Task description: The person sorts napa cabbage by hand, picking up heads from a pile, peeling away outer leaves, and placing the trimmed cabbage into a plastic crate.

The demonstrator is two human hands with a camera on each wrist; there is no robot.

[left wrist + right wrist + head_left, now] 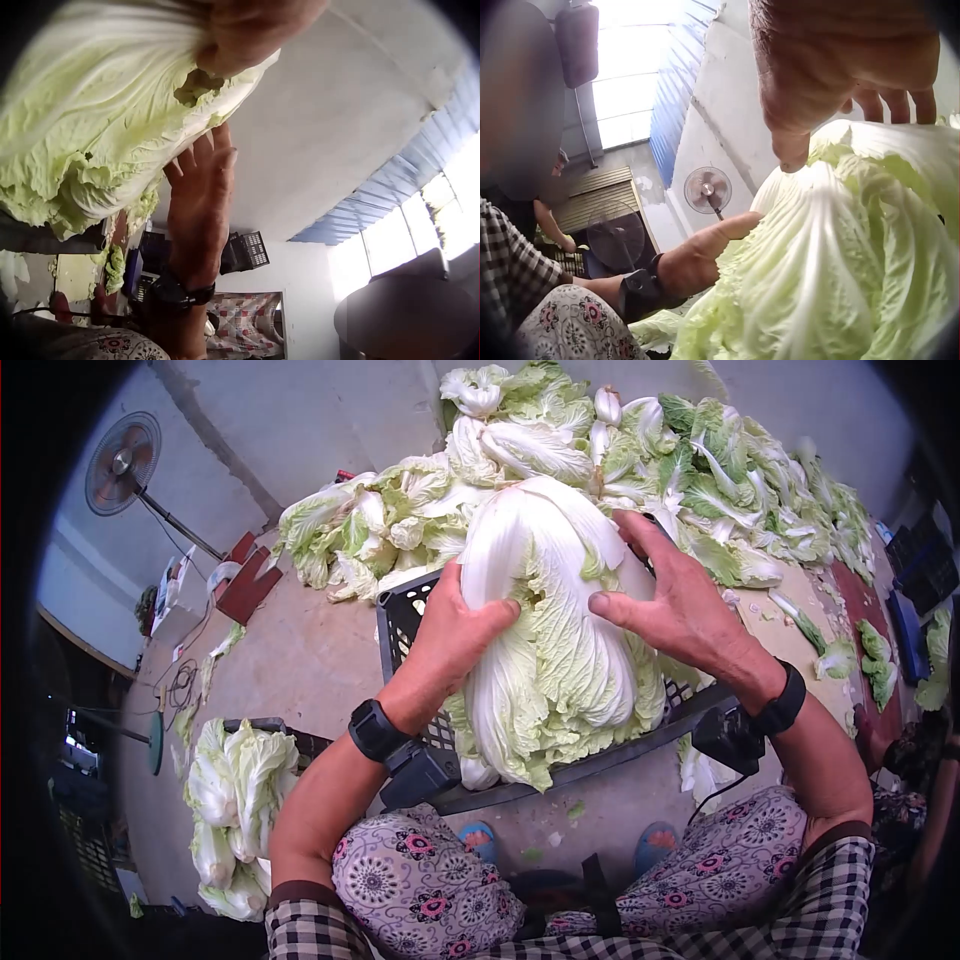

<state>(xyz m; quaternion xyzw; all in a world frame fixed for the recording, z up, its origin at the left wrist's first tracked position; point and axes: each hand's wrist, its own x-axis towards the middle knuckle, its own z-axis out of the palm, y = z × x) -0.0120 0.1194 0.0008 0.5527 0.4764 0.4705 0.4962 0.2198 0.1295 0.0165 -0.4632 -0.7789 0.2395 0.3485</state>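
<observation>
A large napa cabbage [565,660], white stem end toward the back and frilly pale-green leaves toward the person, is held between both hands over a black plastic crate [401,622]. The left hand [462,622] grips its left side, thumb laid across the front leaves. On the opposite side the right hand [692,605] holds it, thumb against the upper leaves and fingers reaching behind. The right wrist view shows the ribbed leaves of the cabbage [810,262] close below the right hand [847,67]. Most left fingers are hidden behind the head.
A big heap of cabbages and loose leaves [740,490] lies against the back wall. More cabbages [235,800] sit at the lower left. A standing fan [123,463] and a red-brown box [248,582] are at the left. Blue and black crates [908,635] stand at the far right.
</observation>
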